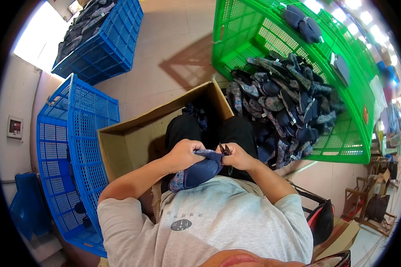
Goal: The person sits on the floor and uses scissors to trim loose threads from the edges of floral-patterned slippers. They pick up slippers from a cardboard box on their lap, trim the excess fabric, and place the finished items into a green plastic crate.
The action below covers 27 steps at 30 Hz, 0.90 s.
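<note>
A dark blue slipper [202, 172] with a patterned, multicoloured edge lies over my lap. My left hand [185, 153] is closed on its upper edge, the thumb pressed on the patterned part. At the slipper's other end is my right hand [239, 158], its fingers wrapped round small dark thread snips [226, 149] whose points stick up past the fingers. The right fingertips are close against the slipper; whether they also pinch it is hard to make out. Between my knees, dark scraps [196, 116] lie in an open cardboard box [129, 130].
A large green crate [294, 40] at the right lies open toward me, with a heap of similar slippers [276, 95] spilling near my knee. Blue crates stand at the left [93, 129] and far left [116, 44], the far one full of slippers. Wooden stools [363, 196] stand at right.
</note>
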Tool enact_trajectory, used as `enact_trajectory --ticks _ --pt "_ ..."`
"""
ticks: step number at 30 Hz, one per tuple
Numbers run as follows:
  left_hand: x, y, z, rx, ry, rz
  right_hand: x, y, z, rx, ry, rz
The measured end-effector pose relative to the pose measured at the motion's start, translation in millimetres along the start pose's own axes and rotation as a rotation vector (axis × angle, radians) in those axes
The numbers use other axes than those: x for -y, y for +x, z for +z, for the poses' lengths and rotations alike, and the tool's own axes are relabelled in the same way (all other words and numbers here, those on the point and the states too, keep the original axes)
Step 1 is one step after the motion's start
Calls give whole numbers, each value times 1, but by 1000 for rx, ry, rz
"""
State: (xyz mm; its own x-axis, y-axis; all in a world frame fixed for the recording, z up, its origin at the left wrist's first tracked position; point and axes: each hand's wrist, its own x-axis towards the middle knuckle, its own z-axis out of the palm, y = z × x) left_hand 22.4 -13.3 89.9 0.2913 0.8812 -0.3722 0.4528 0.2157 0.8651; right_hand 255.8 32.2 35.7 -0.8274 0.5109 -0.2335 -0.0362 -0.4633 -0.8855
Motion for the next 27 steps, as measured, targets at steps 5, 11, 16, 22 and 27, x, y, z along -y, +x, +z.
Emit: enact_trajectory --ticks 5,11,16,22,27 --pt "18 -11 17 116 -759 -317 -14 1 -8 78 203 76" --pt "28 -13 31 99 -1421 -279 -25 31 6 -106 151 69" --pt "49 0 54 94 -1601 -154 -61 59 1 -110 295 -98" --pt "56 21 56 -83 -1565 -143 -79 82 10 -131 524 -208" --pt "38 28 48 -401 -1342 52 -89 71 21 -411 511 -2"
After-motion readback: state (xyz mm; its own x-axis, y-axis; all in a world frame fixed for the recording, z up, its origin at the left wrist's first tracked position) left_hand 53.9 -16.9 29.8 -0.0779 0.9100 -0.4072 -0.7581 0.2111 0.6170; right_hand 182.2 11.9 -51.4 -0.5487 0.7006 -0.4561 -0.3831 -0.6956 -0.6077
